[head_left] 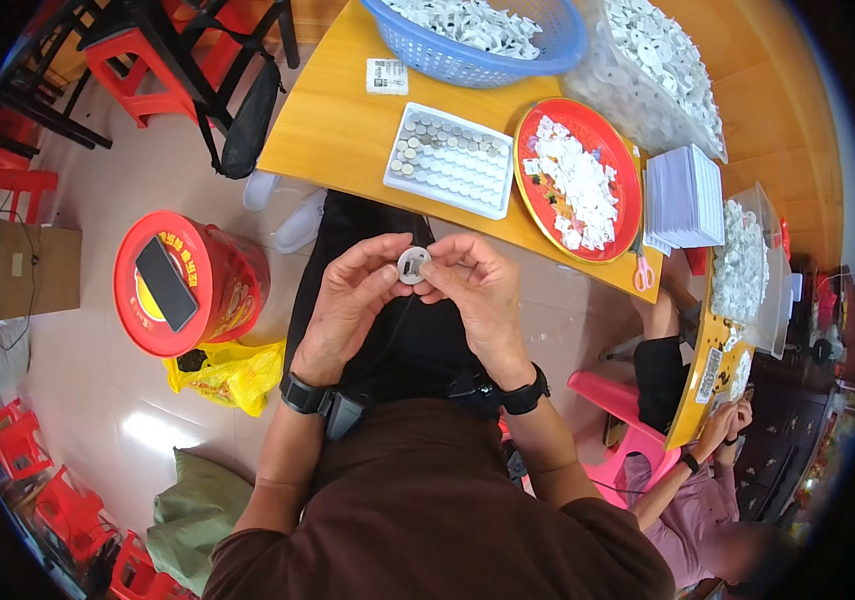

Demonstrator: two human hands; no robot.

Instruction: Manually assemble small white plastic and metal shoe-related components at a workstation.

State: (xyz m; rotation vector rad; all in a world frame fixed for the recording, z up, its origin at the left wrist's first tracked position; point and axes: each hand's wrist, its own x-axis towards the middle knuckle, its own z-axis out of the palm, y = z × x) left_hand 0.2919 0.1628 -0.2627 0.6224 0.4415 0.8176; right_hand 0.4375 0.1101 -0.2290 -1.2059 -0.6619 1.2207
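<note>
Two hands, one small round white disc, pinched at lap height.

We hold the disc (413, 264) between left hand (347, 300) and right hand (482, 290), fingertips clamped on its rim; assembly seems under way, and pressing it home would need steady thumbs. Farther off lie the white tray (452, 160), red plate (527, 195) and blue basket (547, 55).

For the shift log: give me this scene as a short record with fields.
Left hand: pinches the small round white part
Right hand: pinches the same part from the other side
Table: white tray of button cells, red plate of white parts, blue basket
Floor: red bucket, yellow bag
Nearby: another person's hands, lower right
</note>
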